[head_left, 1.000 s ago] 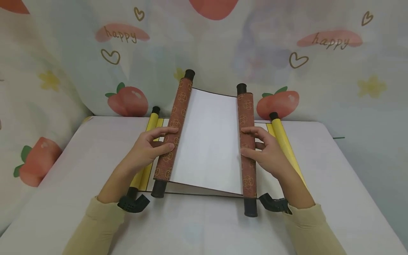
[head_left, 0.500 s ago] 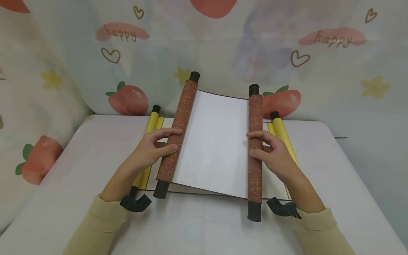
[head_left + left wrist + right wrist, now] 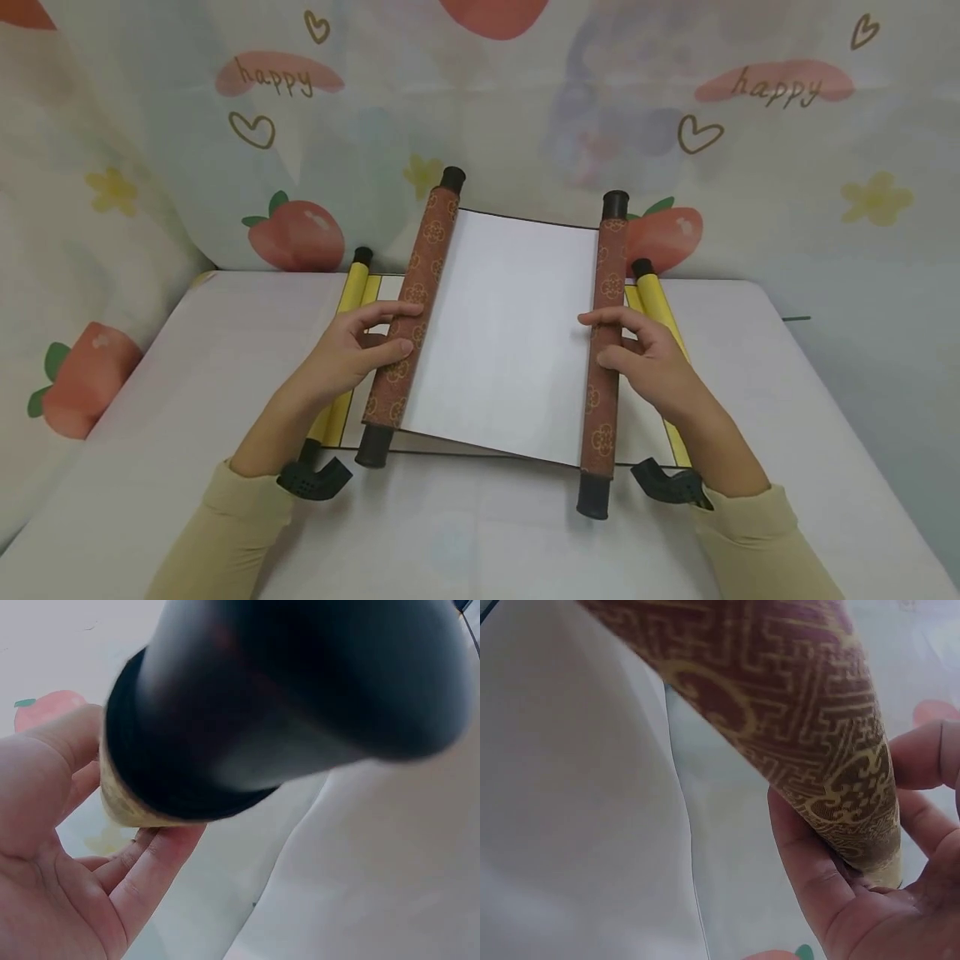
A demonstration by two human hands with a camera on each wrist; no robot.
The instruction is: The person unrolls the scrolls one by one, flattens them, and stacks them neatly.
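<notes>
A red-brown scroll with gold flower patterns is partly unrolled, its blank white paper (image 3: 510, 333) stretched between two rolls. My left hand (image 3: 345, 350) grips the left roll (image 3: 433, 242) around its middle, thumb in front. On the other side, my right hand (image 3: 656, 362) holds the right roll (image 3: 602, 408) between thumb and fingers. Both rolls have black end knobs; one knob (image 3: 300, 690) fills much of the left wrist view. The patterned roll (image 3: 802, 727) crosses the right wrist view, with fingers and thumb around it. The scroll is tilted, its upper end raised.
Under the held scroll, a second scroll lies unrolled on the white table (image 3: 450, 550), with a yellow left roll (image 3: 352, 292) and a yellow right roll (image 3: 660, 312). A printed cloth (image 3: 480, 108) hangs behind the table. Black wrist-worn devices (image 3: 315, 481) sit near both cuffs.
My right hand has moved to the right with its roll, so more white paper shows and that roll looks thinner. The left hand has stayed almost in place.
</notes>
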